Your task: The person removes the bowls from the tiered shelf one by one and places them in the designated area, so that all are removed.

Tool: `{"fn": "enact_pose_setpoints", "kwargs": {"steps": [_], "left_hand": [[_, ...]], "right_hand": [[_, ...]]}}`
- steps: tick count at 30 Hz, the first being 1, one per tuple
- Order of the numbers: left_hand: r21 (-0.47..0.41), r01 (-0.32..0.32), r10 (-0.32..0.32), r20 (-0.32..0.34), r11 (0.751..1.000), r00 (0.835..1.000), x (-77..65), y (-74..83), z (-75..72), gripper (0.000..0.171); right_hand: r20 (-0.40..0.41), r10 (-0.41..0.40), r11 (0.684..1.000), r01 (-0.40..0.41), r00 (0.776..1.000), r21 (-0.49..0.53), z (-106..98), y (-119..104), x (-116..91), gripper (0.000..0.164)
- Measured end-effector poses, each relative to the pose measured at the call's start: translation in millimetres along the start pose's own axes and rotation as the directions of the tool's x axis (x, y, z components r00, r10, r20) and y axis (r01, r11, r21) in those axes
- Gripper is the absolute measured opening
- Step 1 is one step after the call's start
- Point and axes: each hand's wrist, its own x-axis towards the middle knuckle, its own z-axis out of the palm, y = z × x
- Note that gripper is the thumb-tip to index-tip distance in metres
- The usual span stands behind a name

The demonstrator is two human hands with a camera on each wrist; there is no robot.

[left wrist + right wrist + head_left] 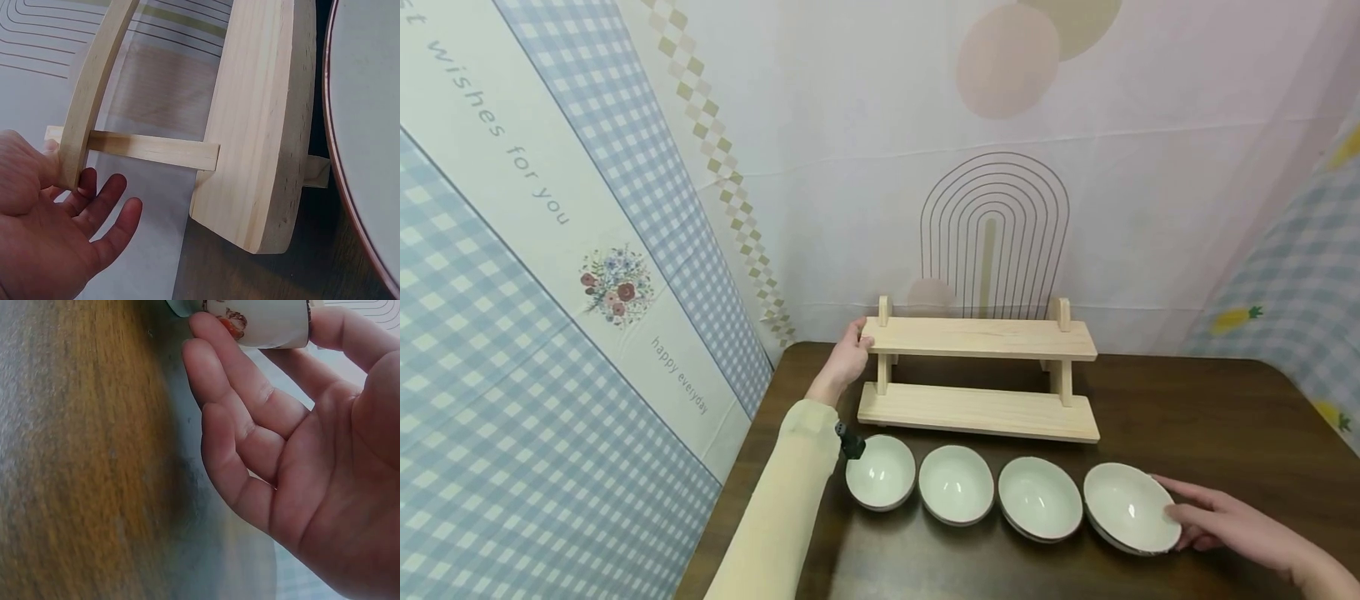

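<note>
My left hand (844, 363) grips the left end of the upper board of a two-tier pale wooden display shelf (977, 337). In the left wrist view, thumb and index finger of that hand (56, 231) pinch the end of the board (94, 87), while the other fingers curl loosely beneath. At the right, my right hand (1232, 525) holds the rightmost white bowl (1131, 506) by its side, thumb at the rim. The right wrist view shows the bowl's outer wall (275, 325) with an orange-brown pattern, and fingertips against it.
Other white bowls, the left one (881, 472), the middle one (956, 484) and one beside the held bowl (1041, 498), stand in a row before the lower board (977, 408). All are on a dark wooden table (1210, 417). Printed cloth (850, 217) hangs behind.
</note>
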Motion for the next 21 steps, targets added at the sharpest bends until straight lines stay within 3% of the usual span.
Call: {"fn": "enact_pose_setpoints", "kwargs": {"steps": [11, 15, 18, 21], "left_hand": [[0.017, 0.000, 0.000, 0.014, 1.000, 1.000, -0.6, 2.2, 0.8, 0.057], [0.098, -0.046, 0.046, 0.004, 0.994, 0.999, -0.9, -0.3, -3.9, 0.057], [0.182, -0.118, 0.122, -0.011, 0.976, 0.992, -2.9, -3.9, -10.9, 0.057], [0.237, -0.189, 0.201, -0.026, 0.953, 0.979, -9.0, -9.9, -20.3, 0.059]], "right_hand": [[-0.015, -0.008, 1.000, 0.008, 1.000, -0.010, 0.6, -0.8, -3.2, 0.064], [-0.047, 0.023, 0.999, -0.024, 0.999, -0.025, -0.5, -4.4, -2.9, 0.048], [-0.162, 0.042, 0.993, -0.059, 0.986, -0.099, -1.1, -9.9, -2.2, 0.044], [-0.338, -0.049, 0.961, -0.048, 0.940, -0.273, 0.3, -17.0, -0.2, 0.050]]}}
